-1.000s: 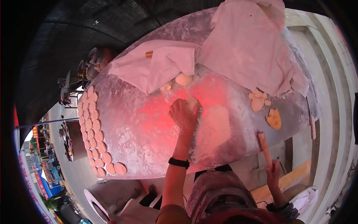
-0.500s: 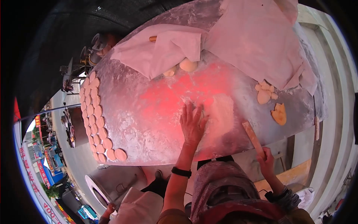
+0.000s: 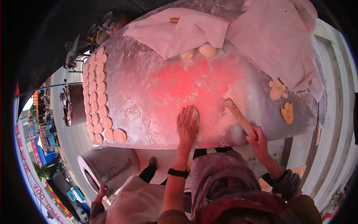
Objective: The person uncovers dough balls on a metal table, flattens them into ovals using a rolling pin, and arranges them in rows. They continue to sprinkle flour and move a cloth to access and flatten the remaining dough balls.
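**Palm on dough, pin in the other hand**

Left hand (image 3: 187, 125) lies flat, fingers spread and unclenched, pressing a dough piece (image 3: 195, 113) whose edge peeks out beside the fingertips. It sits on the floured metal table (image 3: 149, 93), near the table's front edge, about mid-width.

Right hand (image 3: 257, 139) is wrapped around the near end of a wooden rolling pin (image 3: 238, 116); the pin slants up and away across the table, just right of the dough piece.

Far left on the table: rows of flat dough discs (image 3: 96, 97). Toward the back: pale cloth (image 3: 179, 31) partly covering dough balls (image 3: 207, 49). Far right: small dough scraps (image 3: 278, 90).

Below the table's front-left edge: a metal drum (image 3: 108, 166).
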`<action>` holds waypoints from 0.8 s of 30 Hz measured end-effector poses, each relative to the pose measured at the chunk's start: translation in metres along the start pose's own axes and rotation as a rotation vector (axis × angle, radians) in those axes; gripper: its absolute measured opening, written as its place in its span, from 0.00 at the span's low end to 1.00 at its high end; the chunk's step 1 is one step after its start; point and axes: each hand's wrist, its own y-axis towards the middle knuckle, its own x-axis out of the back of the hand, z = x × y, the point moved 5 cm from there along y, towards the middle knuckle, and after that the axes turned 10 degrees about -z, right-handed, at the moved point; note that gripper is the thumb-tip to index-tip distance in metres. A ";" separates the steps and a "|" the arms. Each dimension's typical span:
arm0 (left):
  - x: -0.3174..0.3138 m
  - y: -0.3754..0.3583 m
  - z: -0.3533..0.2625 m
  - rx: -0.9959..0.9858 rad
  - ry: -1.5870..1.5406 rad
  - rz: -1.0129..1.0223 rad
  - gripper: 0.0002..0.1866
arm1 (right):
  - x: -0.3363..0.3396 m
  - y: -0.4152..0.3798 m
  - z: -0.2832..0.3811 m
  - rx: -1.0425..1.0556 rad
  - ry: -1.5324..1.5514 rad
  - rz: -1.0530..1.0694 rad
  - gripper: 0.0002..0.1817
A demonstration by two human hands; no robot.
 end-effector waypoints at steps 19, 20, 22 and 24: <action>0.070 -0.029 -0.113 0.123 -0.686 0.092 0.11 | -0.199 0.140 0.129 -0.357 0.808 0.283 0.16; 0.074 -0.028 -0.118 0.119 -0.694 0.088 0.11 | -0.200 0.146 0.137 -0.357 0.838 0.249 0.16; 0.087 -0.023 -0.130 -0.115 -0.535 -0.029 0.13 | -0.202 0.158 0.144 -0.354 0.860 0.213 0.16; 0.088 -0.016 -0.122 -0.085 -0.593 -0.006 0.14 | -0.204 0.167 0.153 -0.376 0.992 0.236 0.16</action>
